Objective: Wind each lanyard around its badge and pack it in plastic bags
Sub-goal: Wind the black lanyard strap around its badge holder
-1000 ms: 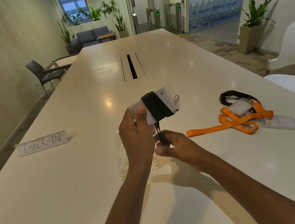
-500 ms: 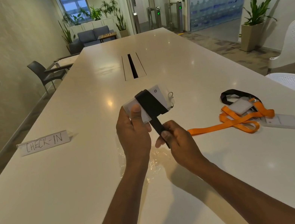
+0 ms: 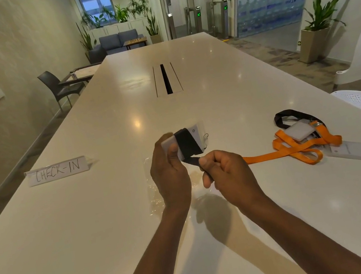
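White conference table [image 3: 216,239] beneath both hands: left hand [image 3: 169,177] grips the badge [image 3: 194,133], long axis slanting up-right, while right hand [image 3: 226,172], just beside it, pinches the black lanyard [image 3: 186,144] tail, plastic bags [image 3: 155,189] lying underneath.

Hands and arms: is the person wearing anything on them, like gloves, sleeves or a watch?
No. The left hand and right hand are bare, with no gloves and no rings visible. Both forearms are bare too: no sleeves, watch or bracelet show.
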